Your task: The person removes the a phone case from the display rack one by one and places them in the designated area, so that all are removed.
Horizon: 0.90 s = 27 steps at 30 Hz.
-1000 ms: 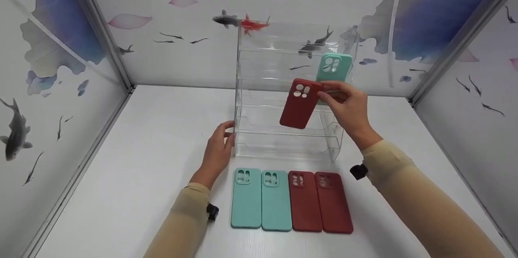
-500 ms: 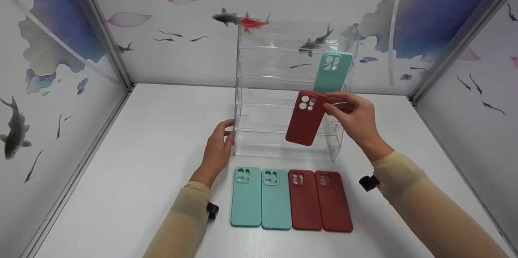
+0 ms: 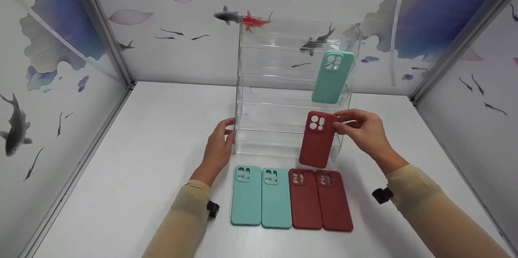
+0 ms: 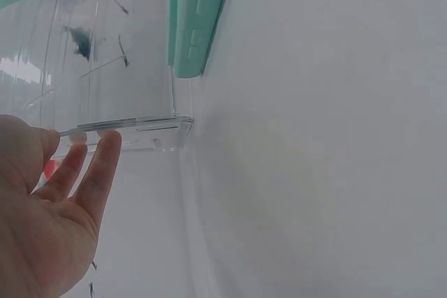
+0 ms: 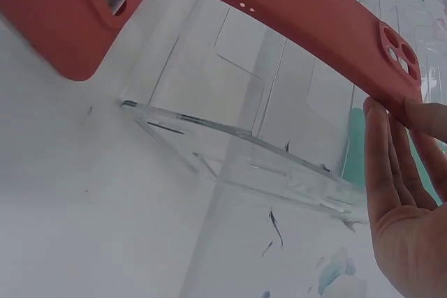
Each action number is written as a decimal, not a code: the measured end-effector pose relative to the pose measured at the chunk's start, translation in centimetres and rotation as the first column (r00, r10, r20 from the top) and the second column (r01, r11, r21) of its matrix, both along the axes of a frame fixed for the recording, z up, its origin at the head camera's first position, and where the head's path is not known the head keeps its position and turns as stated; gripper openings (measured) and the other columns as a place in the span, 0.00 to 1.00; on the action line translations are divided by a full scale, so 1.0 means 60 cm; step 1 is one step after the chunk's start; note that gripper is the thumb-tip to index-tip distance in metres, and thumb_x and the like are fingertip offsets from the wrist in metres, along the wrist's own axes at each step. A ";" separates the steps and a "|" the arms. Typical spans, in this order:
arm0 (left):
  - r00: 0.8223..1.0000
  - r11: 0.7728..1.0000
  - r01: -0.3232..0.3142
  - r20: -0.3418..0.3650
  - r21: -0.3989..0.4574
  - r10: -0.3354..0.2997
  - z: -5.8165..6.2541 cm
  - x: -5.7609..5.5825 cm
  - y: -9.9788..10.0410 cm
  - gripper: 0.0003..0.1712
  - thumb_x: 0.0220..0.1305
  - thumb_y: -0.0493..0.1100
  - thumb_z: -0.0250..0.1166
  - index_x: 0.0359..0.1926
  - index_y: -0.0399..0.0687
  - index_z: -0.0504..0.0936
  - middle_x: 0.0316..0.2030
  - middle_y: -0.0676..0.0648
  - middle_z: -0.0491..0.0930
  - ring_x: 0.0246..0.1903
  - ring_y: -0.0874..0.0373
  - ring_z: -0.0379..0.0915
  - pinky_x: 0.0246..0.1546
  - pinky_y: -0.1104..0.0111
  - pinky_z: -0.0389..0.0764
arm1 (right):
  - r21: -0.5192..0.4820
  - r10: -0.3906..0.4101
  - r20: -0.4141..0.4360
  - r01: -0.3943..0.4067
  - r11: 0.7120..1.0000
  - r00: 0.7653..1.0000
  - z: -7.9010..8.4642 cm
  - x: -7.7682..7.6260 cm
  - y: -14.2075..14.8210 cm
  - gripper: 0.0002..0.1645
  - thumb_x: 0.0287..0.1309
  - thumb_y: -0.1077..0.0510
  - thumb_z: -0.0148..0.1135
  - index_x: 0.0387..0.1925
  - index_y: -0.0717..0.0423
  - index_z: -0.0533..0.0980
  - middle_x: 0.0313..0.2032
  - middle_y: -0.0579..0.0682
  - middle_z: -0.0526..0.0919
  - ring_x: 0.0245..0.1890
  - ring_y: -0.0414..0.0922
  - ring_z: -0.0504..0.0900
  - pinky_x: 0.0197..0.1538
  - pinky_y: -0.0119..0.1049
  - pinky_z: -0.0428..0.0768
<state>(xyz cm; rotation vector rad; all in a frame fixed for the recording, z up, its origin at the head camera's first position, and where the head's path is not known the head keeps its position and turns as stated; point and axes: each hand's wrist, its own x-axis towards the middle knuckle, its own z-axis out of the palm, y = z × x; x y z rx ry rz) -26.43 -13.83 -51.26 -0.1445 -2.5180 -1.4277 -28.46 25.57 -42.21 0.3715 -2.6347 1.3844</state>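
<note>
My right hand (image 3: 366, 132) pinches a red phone case (image 3: 317, 140) at its upper right edge, between thumb and fingertips. The case hangs tilted in front of the lower tiers of a clear acrylic rack (image 3: 279, 144); its camera holes are at the top. On the rack's upper right leans a mint green phone case (image 3: 334, 78). My left hand (image 3: 218, 149) rests its fingertips against the rack's left side; in the left wrist view its fingers (image 4: 101, 172) look nearly straight along the clear side panel.
In front of the rack lie two mint green phone cases (image 3: 247, 199) and two red phone cases (image 3: 305, 201), side by side in a row on the white table (image 3: 162, 128). Printed wall panels (image 3: 182, 47) with fish and petals enclose the table.
My right hand has come down and a little to the right with the red case, which uncovers more of the mint green case on the rack. My left hand stays in place.
</note>
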 end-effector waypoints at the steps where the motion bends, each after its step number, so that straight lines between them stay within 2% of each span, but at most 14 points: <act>1: 1.000 1.000 -0.002 0.000 0.000 0.002 0.000 0.000 0.000 0.23 0.80 0.40 0.55 0.71 0.49 0.68 0.69 0.48 0.73 0.60 0.53 0.77 0.63 0.57 0.80 | 0.005 0.002 0.016 -0.002 1.000 1.000 -0.002 0.001 0.004 0.19 0.66 0.53 0.71 0.57 0.54 0.83 0.48 0.57 0.89 0.37 0.39 0.91 0.45 0.20 0.84; 9: 1.000 1.000 -0.003 -0.004 -0.004 0.003 0.002 -0.003 0.001 0.23 0.80 0.40 0.55 0.72 0.50 0.68 0.69 0.48 0.73 0.60 0.54 0.77 0.63 0.58 0.80 | -0.005 0.018 0.076 -0.018 1.000 0.997 -0.010 0.014 0.033 0.22 0.66 0.50 0.71 0.56 0.56 0.83 0.48 0.59 0.88 0.38 0.41 0.92 0.45 0.25 0.86; 14: 1.000 1.000 -0.001 -0.002 -0.004 0.001 0.003 -0.001 0.003 0.23 0.79 0.39 0.55 0.71 0.49 0.68 0.69 0.47 0.73 0.60 0.53 0.78 0.64 0.57 0.81 | 0.024 0.013 0.122 -0.016 1.000 0.992 -0.013 0.025 0.060 0.24 0.65 0.47 0.71 0.57 0.56 0.82 0.48 0.57 0.88 0.38 0.41 0.92 0.45 0.27 0.87; 19: 1.000 1.000 0.000 0.008 -0.003 0.000 0.004 0.000 0.002 0.23 0.80 0.39 0.55 0.72 0.49 0.67 0.69 0.47 0.73 0.60 0.53 0.77 0.63 0.57 0.81 | 0.029 0.015 0.187 -0.021 0.999 0.982 -0.018 0.033 0.093 0.26 0.66 0.47 0.71 0.58 0.57 0.81 0.47 0.55 0.88 0.39 0.41 0.91 0.46 0.28 0.87; 27: 1.000 1.000 0.004 0.012 0.006 -0.005 0.001 0.003 0.000 0.23 0.80 0.40 0.55 0.72 0.49 0.67 0.69 0.48 0.73 0.60 0.54 0.77 0.63 0.57 0.81 | 0.026 0.014 0.303 -0.023 0.999 0.953 -0.029 0.043 0.136 0.28 0.65 0.49 0.72 0.59 0.61 0.80 0.48 0.60 0.88 0.39 0.43 0.92 0.46 0.33 0.89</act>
